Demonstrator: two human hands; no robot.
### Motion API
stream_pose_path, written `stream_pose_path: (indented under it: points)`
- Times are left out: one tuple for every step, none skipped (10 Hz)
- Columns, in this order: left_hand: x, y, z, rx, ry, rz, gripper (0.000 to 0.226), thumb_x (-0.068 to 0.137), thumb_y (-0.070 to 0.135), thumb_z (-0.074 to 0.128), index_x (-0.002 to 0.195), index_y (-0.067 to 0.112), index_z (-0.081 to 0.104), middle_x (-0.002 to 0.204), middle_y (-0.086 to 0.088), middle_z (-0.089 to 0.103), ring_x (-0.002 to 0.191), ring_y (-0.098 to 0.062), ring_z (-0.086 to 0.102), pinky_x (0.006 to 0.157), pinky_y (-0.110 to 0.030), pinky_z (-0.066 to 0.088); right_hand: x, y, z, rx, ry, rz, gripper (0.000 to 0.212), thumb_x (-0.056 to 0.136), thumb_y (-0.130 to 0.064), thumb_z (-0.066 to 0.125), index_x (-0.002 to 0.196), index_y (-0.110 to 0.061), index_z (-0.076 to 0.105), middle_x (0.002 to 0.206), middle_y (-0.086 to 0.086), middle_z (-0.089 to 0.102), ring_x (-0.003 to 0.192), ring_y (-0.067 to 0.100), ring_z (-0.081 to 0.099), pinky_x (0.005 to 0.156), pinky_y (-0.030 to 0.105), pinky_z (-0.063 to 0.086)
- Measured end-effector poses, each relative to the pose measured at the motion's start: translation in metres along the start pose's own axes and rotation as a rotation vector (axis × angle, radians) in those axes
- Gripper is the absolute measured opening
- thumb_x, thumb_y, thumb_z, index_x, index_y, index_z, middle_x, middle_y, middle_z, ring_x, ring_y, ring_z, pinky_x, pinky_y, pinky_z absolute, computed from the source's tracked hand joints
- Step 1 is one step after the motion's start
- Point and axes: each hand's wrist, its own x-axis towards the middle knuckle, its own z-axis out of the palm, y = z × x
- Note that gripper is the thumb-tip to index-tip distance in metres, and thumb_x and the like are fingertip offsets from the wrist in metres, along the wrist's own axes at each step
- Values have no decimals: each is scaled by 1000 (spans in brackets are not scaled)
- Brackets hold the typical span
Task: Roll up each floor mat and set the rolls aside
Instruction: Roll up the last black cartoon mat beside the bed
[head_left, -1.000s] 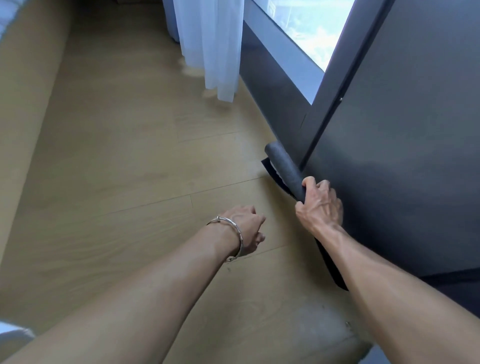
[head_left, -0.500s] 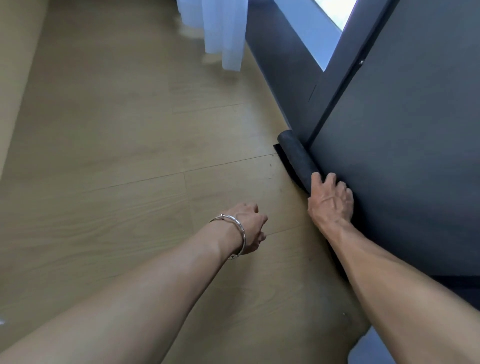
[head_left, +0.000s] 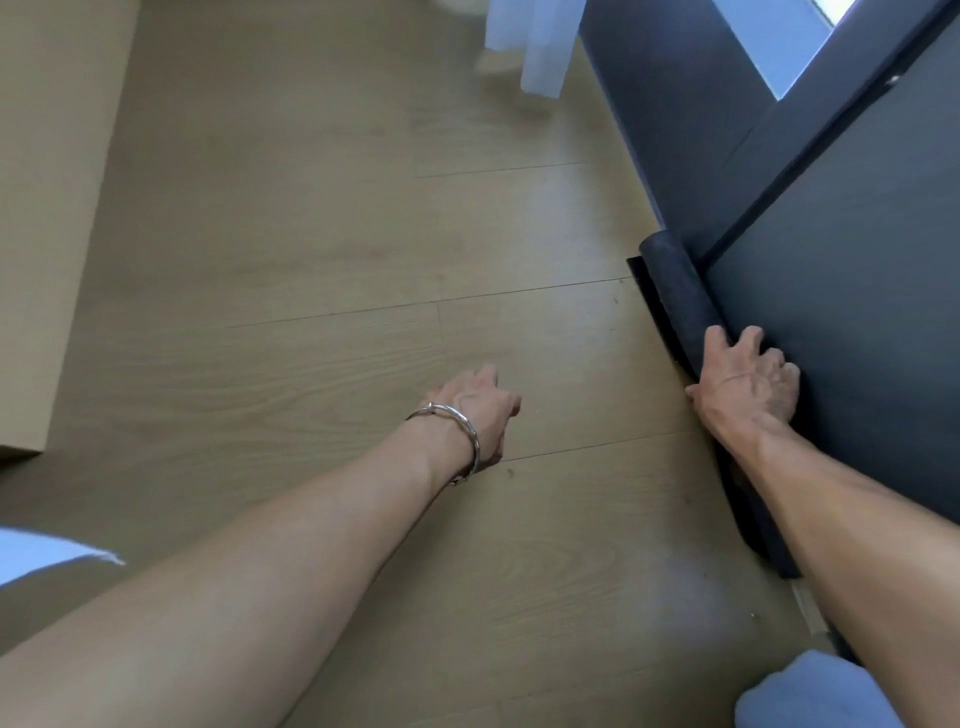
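Two bare hands reach out low over a smooth, tan wood floor (head_left: 311, 234) with long, thin plank lines. The right hand (head_left: 743, 387) grips a dark rolled mat (head_left: 675, 291), fingers curled over its top and thumb on the near side. The roll is a long, round tube with a dull, slightly rough skin. It lies on the floor, pushed up against a flat, dark grey wall panel (head_left: 841, 312), with a loose flat edge showing under it. The left hand (head_left: 475, 410) is well apart from it, over bare floor, fingers loosely curled and holding nothing. A shiny silver bracelet (head_left: 462, 421) rings that wrist. Thin white curtain (head_left: 540, 47) hangs at the top.
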Motion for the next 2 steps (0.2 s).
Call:
stream_pose_path:
  points:
    - [-3,-23,8,-14,19,-33,38,90,14,46,126,26,52,124,-6,45,109,-29,51,75,-29,34,-7,0,-5,24,-34,41,60,85,-40,67,125,-12,33,124,20,36,104,38,47,82,44,39]
    - [-4,-45,13,-35,57,-47,35,91,17,45,123,26,53,124,-6,48,109,-31,55,76,-29,37,-14,-12,-12,94,38,56,62,84,-43,67,122,-8,34,119,21,37,101,38,47,82,47,40]
